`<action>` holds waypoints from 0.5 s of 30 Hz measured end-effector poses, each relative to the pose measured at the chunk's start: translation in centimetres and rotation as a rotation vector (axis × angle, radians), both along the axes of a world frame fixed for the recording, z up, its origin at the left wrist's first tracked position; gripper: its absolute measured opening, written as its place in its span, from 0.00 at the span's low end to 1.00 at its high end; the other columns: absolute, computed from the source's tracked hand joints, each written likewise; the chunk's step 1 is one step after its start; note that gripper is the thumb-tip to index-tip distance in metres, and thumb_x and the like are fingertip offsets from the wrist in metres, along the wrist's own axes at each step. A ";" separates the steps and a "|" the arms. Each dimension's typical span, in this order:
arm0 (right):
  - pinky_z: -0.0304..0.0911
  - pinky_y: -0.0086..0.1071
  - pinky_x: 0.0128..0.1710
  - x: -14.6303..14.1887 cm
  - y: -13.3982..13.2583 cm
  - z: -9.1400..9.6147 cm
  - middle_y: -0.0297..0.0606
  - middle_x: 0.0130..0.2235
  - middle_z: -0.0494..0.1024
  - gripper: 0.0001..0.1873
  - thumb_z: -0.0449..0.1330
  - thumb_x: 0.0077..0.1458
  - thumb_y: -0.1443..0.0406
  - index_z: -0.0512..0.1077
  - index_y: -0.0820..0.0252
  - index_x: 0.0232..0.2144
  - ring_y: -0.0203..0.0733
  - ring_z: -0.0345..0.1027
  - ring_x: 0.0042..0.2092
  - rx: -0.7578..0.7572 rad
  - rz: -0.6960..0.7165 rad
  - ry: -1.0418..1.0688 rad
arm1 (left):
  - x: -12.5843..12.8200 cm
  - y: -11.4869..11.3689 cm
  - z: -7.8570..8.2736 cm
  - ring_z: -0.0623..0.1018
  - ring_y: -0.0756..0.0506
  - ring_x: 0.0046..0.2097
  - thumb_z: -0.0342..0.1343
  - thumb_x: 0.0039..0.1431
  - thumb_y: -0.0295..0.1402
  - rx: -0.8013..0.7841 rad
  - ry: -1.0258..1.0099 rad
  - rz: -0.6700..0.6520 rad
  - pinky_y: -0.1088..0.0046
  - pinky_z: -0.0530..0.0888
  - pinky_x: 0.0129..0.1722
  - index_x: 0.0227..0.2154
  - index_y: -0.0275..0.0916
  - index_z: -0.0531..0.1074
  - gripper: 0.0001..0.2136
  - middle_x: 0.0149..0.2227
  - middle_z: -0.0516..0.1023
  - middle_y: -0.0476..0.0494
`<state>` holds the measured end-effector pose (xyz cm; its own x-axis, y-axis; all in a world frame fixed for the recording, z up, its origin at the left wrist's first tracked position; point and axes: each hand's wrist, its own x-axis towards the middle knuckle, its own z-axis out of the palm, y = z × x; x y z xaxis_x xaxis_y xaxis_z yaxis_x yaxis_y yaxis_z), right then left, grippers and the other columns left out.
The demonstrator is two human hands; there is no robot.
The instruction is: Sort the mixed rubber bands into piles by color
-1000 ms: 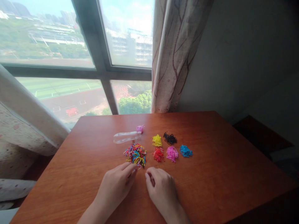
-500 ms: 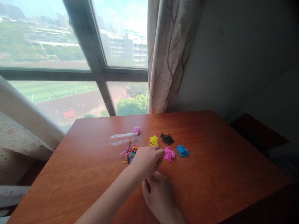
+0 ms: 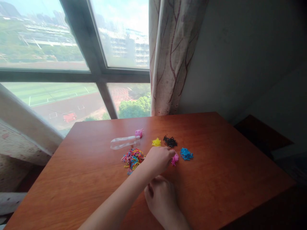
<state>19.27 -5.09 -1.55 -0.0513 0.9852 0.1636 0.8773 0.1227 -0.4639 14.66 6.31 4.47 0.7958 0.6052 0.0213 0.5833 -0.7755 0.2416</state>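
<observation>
My left hand [image 3: 160, 158] reaches across from the lower left, its fingers curled together over the near-left side of a pink pile of rubber bands [image 3: 175, 158]. The fingertips point down, and whatever they hold is hidden. Below it, my right hand [image 3: 160, 193] rests low over the table with its fingers bent closed; its fingertips are partly covered by the left wrist. A mixed heap of coloured rubber bands [image 3: 133, 158] lies left of the hands, partly behind the left forearm. Beyond the left hand sit a yellow pile [image 3: 156, 142] and a black pile [image 3: 170, 141]. Right of the pink is a blue pile [image 3: 186, 154].
A clear plastic bottle [image 3: 123, 142] lies on its side behind the mixed heap, with a pink lid-like piece [image 3: 138, 133] by its neck. The wooden table [image 3: 227, 166] meets a window and a patterned curtain [image 3: 165, 64] at the back.
My left hand has shifted right, and its fingers now cover more of the pink pile. More of the mixed heap shows. My right hand stays almost where it was.
</observation>
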 end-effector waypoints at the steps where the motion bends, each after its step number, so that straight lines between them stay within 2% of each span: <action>1: 0.48 0.31 0.27 0.0 0.0 0.1 0.30 0.27 0.76 0.10 0.57 0.49 0.76 0.71 0.55 0.28 0.38 0.72 0.30 -0.001 0.001 -0.002 | -0.2 0.0 0.0 0.80 0.43 0.34 0.49 0.61 0.28 0.001 -0.002 0.007 0.73 0.71 0.30 0.34 0.40 0.74 0.09 0.35 0.81 0.43; 6: 0.48 0.30 0.27 0.0 0.0 0.4 0.31 0.27 0.76 0.09 0.57 0.51 0.75 0.71 0.55 0.28 0.37 0.71 0.29 0.011 -0.003 -0.003 | -0.8 -0.1 0.0 0.80 0.44 0.35 0.49 0.62 0.30 -0.004 -0.012 0.030 0.73 0.72 0.32 0.34 0.41 0.75 0.09 0.35 0.81 0.43; 15: 0.49 0.29 0.27 0.0 -0.1 -0.4 0.32 0.27 0.77 0.11 0.57 0.47 0.77 0.72 0.57 0.25 0.37 0.71 0.29 0.003 -0.013 -0.001 | 0.7 0.2 -0.9 0.80 0.44 0.35 0.50 0.61 0.29 -0.025 -0.015 0.017 0.72 0.72 0.31 0.33 0.40 0.76 0.09 0.35 0.81 0.42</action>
